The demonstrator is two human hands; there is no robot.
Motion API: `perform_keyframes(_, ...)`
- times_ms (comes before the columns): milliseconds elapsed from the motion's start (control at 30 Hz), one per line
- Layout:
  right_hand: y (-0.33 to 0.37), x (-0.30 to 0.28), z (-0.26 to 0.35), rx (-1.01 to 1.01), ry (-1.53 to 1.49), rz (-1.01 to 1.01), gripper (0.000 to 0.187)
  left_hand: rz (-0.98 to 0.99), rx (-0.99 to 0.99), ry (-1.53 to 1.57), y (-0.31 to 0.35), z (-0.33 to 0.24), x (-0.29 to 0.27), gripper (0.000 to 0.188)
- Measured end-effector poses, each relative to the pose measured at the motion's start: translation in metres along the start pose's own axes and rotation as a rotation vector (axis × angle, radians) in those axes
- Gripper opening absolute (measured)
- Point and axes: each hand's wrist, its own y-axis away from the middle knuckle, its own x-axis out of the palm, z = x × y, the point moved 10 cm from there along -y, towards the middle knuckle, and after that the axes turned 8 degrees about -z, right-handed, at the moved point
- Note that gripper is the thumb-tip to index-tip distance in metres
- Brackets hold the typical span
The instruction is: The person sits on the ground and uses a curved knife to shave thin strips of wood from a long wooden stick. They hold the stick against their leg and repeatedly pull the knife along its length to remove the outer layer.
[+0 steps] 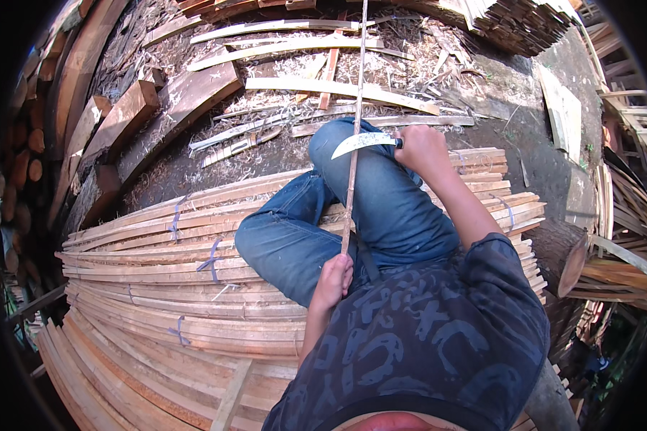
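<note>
A long, thin wooden strip (354,161) runs away from my body across my raised knee and out past the top of the view. Its near end sits in my left hand (333,279), whose fingers are wrapped round it close to my waist. My right hand (420,150) grips the dark handle of a knife with a curved, pale blade (363,143). The blade points left and crosses the strip above my knee; whether its edge bites into the wood cannot be made out.
I sit on tied bundles of wooden strips (194,269). Thick timber beams (183,108) lie at the far left. Loose slats (341,91) and shavings cover the ground ahead. A log (566,255) lies at the right, and a stack of boards (525,25) stands at the far right.
</note>
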Motion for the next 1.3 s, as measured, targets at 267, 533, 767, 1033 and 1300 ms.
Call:
perform_keyframes(267, -0.026, 0.007, -0.003, -0.037, 0.043, 0.009, 0.017, -0.068, 0.028, -0.031, 0.003, -0.011, 0.007, 0.040)
perform_keyframes(533, -0.061, 0.022, -0.002, -0.082, -0.014, -0.102, 0.018, 0.015, -0.097, 0.138, 0.002, -0.010, 0.015, 0.052)
perform_keyframes(767, -0.102, 0.026, -0.011, -0.006, 0.065, -0.017, 0.021, 0.134, -0.238, 0.383, 0.004, -0.008, 0.024, 0.053)
perform_keyframes(1033, -0.127, 0.046, -0.169, 0.677, -0.100, 0.050, 0.032, 0.136, -0.213, 0.346, 0.022, 0.030, 0.011, 0.055)
perform_keyframes(1300, -0.041, 0.012, -0.149, 0.454, -0.172, -0.058, 0.034, 0.139, -0.179, 0.383, 0.008, 0.012, 0.004, 0.053)
